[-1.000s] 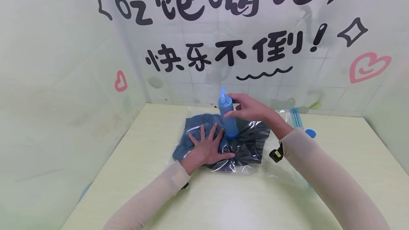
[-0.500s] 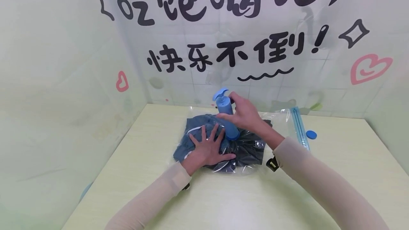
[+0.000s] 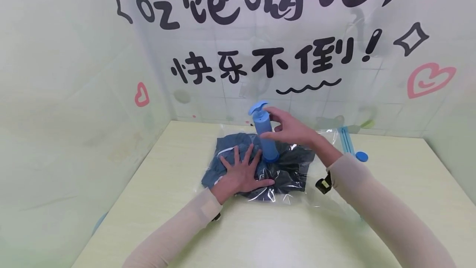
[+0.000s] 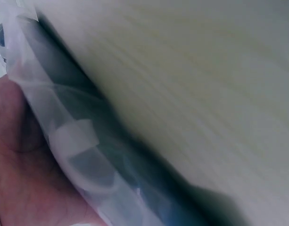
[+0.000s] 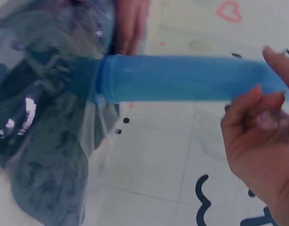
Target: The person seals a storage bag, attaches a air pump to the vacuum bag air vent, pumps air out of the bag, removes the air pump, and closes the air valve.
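A clear plastic storage bag [image 3: 320,199] lies on the table with blue cloth [image 3: 232,139] and darker cloth [image 3: 293,164] inside. My left hand [image 3: 241,175] presses flat on the bag, fingers spread; the left wrist view shows the palm's edge against the bag's film [image 4: 73,139]. Beside those fingers a blue hand pump [image 3: 269,148] stands nearly upright, its base on the bag. Around the pump's upper part, my right hand [image 3: 293,129] has its fingers and thumb curled, just below the handle [image 3: 258,107]. In the right wrist view the fingers partly cover the pump's [image 5: 177,77] handle end.
To the right of the bag's blue zip strip [image 3: 347,140] lies a round blue cap [image 3: 361,156]. A pale wall sheet [image 3: 260,90] with printed characters rises behind the table [image 3: 238,235]. More pale sheeting stands at both sides.
The pump's handle has turned sideways since the first frame. The pump leaned left half a second ago and stands more upright now, the right hand shifting with it. The left hand stays put.
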The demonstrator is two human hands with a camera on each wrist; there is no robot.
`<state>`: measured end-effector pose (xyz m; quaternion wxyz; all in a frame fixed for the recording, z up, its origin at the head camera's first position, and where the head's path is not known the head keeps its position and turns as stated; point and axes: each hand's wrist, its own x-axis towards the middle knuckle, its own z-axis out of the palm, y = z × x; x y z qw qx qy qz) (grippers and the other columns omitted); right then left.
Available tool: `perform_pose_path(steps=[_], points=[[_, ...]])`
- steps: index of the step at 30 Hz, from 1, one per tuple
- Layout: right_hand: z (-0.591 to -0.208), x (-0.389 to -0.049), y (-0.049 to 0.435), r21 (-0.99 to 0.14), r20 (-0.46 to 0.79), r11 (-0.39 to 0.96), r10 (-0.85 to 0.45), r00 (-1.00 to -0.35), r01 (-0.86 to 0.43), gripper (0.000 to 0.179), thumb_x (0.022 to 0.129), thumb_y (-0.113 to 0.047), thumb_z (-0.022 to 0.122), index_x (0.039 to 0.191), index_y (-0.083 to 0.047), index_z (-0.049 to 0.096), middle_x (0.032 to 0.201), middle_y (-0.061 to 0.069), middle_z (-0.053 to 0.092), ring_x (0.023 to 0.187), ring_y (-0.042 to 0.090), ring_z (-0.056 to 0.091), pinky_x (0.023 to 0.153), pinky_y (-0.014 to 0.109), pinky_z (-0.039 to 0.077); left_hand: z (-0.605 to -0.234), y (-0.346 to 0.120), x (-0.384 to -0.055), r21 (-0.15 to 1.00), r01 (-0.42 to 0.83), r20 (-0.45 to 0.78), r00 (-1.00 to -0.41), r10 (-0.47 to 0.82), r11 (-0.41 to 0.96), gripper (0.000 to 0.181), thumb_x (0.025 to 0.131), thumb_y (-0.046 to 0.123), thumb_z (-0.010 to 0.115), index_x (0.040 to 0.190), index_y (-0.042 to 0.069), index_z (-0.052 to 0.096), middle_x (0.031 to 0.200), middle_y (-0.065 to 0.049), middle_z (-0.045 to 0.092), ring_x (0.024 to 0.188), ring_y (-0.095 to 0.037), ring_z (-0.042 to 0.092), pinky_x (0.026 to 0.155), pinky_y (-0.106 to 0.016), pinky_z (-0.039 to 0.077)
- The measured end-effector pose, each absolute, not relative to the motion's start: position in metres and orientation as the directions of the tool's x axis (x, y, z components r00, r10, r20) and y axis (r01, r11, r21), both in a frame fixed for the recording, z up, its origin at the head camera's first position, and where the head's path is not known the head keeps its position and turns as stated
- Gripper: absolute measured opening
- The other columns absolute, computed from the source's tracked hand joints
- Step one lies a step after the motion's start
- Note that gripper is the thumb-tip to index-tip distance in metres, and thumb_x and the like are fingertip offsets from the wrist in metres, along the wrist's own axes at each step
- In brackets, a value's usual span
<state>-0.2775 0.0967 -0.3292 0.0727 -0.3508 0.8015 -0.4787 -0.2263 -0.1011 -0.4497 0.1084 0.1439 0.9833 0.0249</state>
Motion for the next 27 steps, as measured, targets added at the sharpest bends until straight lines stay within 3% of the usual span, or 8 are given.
perform_pose_path(steps=[2,5,10,13,18,22,25,27], points=[[-0.324,-0.280,0.102,-0.853,0.175,0.242,-0.703,-0.690,-0.463,0.056,0.096,-0.009,0.072,0.147,-0.008,0.046,0.143,0.011,0.052,0.121,0.032,0.059,0.074,0.040,0.055,-0.449,-0.102,-0.226,0.085,0.281,-0.208,-0.933,0.293,0.956,0.111,0.078,0.094,0.040,0.165,0.033,0.007,0.169,-0.001,-0.010,0.147,-0.051,-0.013,0.096,-0.086,0.000],[-0.319,-0.281,0.104,-0.866,0.130,0.216,-0.774,-0.620,-0.451,0.049,0.099,-0.005,0.067,0.145,-0.007,0.049,0.143,0.013,0.052,0.110,0.037,0.065,0.061,0.043,0.054,-0.448,-0.103,-0.226,0.085,0.281,-0.212,-0.932,0.293,0.956,0.112,0.078,0.094,0.040,0.165,0.032,0.007,0.169,-0.001,-0.011,0.147,-0.051,-0.013,0.097,-0.086,-0.001],[-0.319,-0.280,0.101,-0.832,0.138,0.216,-0.812,-0.567,-0.511,0.048,0.102,-0.002,0.062,0.147,-0.005,0.045,0.148,0.018,0.047,0.114,0.039,0.063,0.067,0.049,0.056,-0.447,-0.103,-0.225,0.078,0.283,-0.214,-0.932,0.294,0.956,0.114,0.076,0.096,0.038,0.165,0.031,0.008,0.169,-0.001,-0.011,0.147,-0.051,-0.013,0.097,-0.086,-0.001],[-0.321,-0.278,0.103,-0.821,0.156,0.226,-0.795,-0.586,-0.524,0.050,0.102,0.000,0.058,0.149,-0.004,0.042,0.148,0.018,0.046,0.119,0.041,0.060,0.079,0.051,0.056,-0.446,-0.101,-0.226,0.076,0.284,-0.224,-0.929,0.294,0.956,0.114,0.076,0.096,0.038,0.165,0.032,0.007,0.169,0.000,-0.012,0.147,-0.051,-0.014,0.096,-0.086,0.000],[-0.327,-0.277,0.112,-0.814,0.179,0.251,-0.749,-0.638,-0.523,0.054,0.103,0.001,0.057,0.152,0.001,0.034,0.149,0.020,0.043,0.134,0.041,0.048,0.103,0.056,0.043,-0.442,-0.098,-0.224,0.061,0.285,-0.221,-0.931,0.292,0.957,0.113,0.077,0.095,0.040,0.165,0.033,0.006,0.170,-0.001,-0.008,0.147,-0.051,-0.011,0.097,-0.086,0.004],[-0.333,-0.276,0.116,-0.817,0.201,0.260,-0.709,-0.676,-0.515,0.054,0.103,0.001,0.056,0.152,0.003,0.032,0.147,0.021,0.044,0.129,0.042,0.053,0.102,0.056,0.044,-0.442,-0.098,-0.224,0.057,0.281,-0.224,-0.931,0.287,0.958,0.113,0.077,0.095,0.041,0.165,0.033,0.006,0.170,-0.002,-0.007,0.147,-0.051,-0.012,0.098,-0.085,0.004],[-0.338,-0.274,0.113,-0.802,0.235,0.274,-0.672,-0.702,-0.530,0.050,0.103,0.000,0.057,0.148,0.002,0.036,0.138,0.020,0.050,0.111,0.035,0.064,0.092,0.049,0.049,-0.443,-0.097,-0.226,0.059,0.272,-0.235,-0.931,0.278,0.960,0.114,0.077,0.094,0.042,0.165,0.033,0.005,0.170,-0.001,-0.008,0.147,-0.051,-0.014,0.097,-0.086,0.003],[-0.342,-0.271,0.108,-0.784,0.260,0.296,-0.641,-0.722,-0.546,0.048,0.103,-0.002,0.059,0.145,0.002,0.038,0.128,0.018,0.054,0.089,0.029,0.065,0.080,0.044,0.049,-0.444,-0.097,-0.227,0.058,0.268,-0.245,-0.930,0.274,0.962,0.113,0.077,0.094,0.043,0.165,0.033,0.004,0.170,-0.001,-0.009,0.147,-0.050,-0.015,0.097,-0.086,0.002]])
